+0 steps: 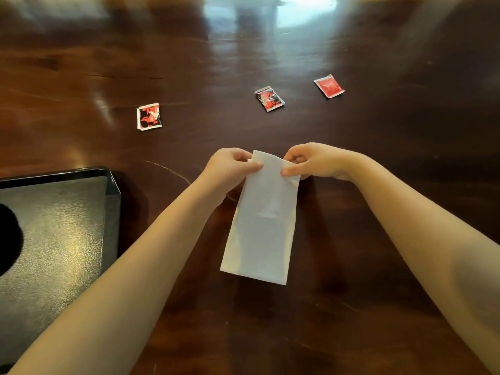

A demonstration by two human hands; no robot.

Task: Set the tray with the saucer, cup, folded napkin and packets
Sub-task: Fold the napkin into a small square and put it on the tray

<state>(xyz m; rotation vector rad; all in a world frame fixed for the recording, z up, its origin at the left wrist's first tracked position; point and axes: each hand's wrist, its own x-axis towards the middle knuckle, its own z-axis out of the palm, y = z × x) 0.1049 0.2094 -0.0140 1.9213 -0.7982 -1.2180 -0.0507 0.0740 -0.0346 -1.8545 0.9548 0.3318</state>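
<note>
A white napkin (261, 223), folded into a long strip, lies on the dark wooden table in the middle of the view. My left hand (230, 169) pinches its far left corner and my right hand (316, 162) pinches its far right corner. Three red packets lie farther back: one on the left (149, 116), one in the middle (269, 99) and one on the right (329, 86). A black tray (113, 190) sits at the left edge. A dark round shape (8, 239) on the tray is cut off by the frame; I cannot tell what it is.
The glossy dark wooden table (378, 185) stretches far back and to the right, with bright window glare at the top. My forearms cross the lower part of the view.
</note>
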